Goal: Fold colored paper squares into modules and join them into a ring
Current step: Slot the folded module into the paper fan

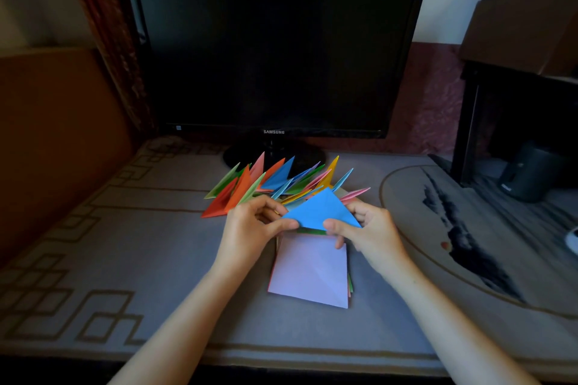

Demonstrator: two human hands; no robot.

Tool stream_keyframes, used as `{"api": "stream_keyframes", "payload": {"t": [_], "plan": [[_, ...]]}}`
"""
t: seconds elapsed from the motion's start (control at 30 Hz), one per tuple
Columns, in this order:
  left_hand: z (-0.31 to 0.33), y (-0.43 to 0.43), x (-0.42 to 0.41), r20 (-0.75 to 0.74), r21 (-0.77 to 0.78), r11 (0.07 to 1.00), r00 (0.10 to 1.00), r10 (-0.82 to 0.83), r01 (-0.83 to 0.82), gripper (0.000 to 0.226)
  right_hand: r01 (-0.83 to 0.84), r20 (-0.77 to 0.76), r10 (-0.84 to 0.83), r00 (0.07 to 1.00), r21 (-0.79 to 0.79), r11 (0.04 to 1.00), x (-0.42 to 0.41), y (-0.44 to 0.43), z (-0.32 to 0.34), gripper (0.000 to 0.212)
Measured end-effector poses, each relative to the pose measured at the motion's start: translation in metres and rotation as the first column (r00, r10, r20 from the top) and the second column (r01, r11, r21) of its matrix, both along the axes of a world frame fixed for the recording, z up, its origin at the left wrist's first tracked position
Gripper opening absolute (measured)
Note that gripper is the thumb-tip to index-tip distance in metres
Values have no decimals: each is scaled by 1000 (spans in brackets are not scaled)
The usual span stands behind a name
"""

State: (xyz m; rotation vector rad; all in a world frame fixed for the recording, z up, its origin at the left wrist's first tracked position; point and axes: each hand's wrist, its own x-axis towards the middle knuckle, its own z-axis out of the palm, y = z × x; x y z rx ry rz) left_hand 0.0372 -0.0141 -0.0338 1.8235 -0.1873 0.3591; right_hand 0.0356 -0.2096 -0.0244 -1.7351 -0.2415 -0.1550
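Observation:
A blue paper point(322, 209) folded into a triangle is held above the table between both hands. My left hand point(253, 228) pinches its lower left edge with thumb and fingers. My right hand point(362, 228) pinches its lower right edge. Just below lies a stack of flat paper squares point(309, 272) with a pale lilac sheet on top and green and red edges showing. Behind the hands lies a pile of several folded pointed modules point(275, 181) in orange, green, blue, pink and yellow.
A dark Samsung monitor point(275, 47) stands at the back of the table, its round foot just behind the modules. A patterned cloth point(103, 259) covers the table. A round mat point(469, 228) lies at right, with a black shelf and a dark speaker point(528, 172) beyond it.

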Motion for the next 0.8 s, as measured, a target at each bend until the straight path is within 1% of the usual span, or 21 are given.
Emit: {"api": "stream_keyframes", "payload": {"t": [0.13, 0.23, 0.33, 0.4, 0.47, 0.5, 0.53, 0.63, 0.8], "plan": [[3, -1, -1, 17, -123, 992, 999, -34, 36, 19, 37, -10, -37, 999, 27, 999, 1, -1, 0, 8], [6, -3, -3, 39, -211, 973, 995, -87, 94, 22, 53, -9, -53, 999, 20, 998, 0, -2, 1, 8], [9, -2, -4, 40, -232, 965, 993, -114, 120, 31, 60, -12, -60, 998, 25, 998, -1, -3, 2, 9], [12, -3, -5, 7, -292, 945, 989, -150, 145, 37, 71, -11, -71, 997, 47, 996, 0, -4, 2, 7], [11, -4, -4, -36, -346, 922, 980, -196, 171, 51, 74, -2, -74, 997, 89, 993, 1, -5, 2, 5], [10, -5, -3, -65, -359, 916, 974, -217, 180, 58, 71, 0, -71, 997, 109, 991, 1, -5, 1, 6], [8, -5, -3, -92, -362, 913, 967, -237, 189, 59, 65, -1, -65, 998, 123, 990, 1, -5, 1, 6], [6, -7, -4, -150, -338, 917, 950, -275, 212, 45, 15, 0, -15, 1000, 112, 994, -1, 0, -3, 6], [7, -9, -8, -147, -295, 921, 940, -308, 255, 22, -57, 21, 55, 998, 83, 995, -3, 7, -5, 7]]}}
